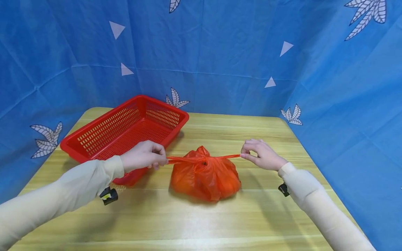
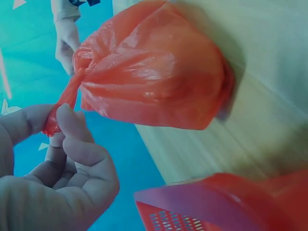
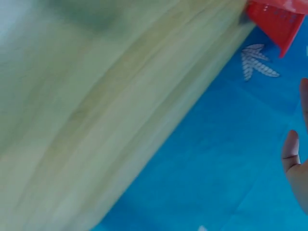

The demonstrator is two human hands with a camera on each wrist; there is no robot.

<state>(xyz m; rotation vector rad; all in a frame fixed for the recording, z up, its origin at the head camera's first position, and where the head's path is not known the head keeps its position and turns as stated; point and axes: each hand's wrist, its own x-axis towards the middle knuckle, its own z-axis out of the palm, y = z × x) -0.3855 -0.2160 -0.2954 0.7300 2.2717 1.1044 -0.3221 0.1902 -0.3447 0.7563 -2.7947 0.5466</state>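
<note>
An orange-red plastic bag (image 1: 204, 183), bulging with rounded contents, sits on the table with its neck gathered into a knot (image 1: 205, 161). My left hand (image 1: 145, 154) pinches one twisted end of the bag between thumb and fingers, at the bag's left. On the other side, my right hand (image 1: 263, 155) pinches the thinner opposite end. Both ends stretch out nearly level from the knot. In the left wrist view, the twisted handle (image 2: 70, 94) runs from the bag into the left fingertips. Only part of the right hand (image 3: 298, 178) shows at the right wrist view's edge.
A red plastic basket (image 1: 144, 130) with slotted walls stands at the back left, partly behind the left forearm. Underneath is a light wood-grain table (image 1: 201, 226). Blue patterned cloth (image 1: 201, 42) hangs behind the table and along both sides.
</note>
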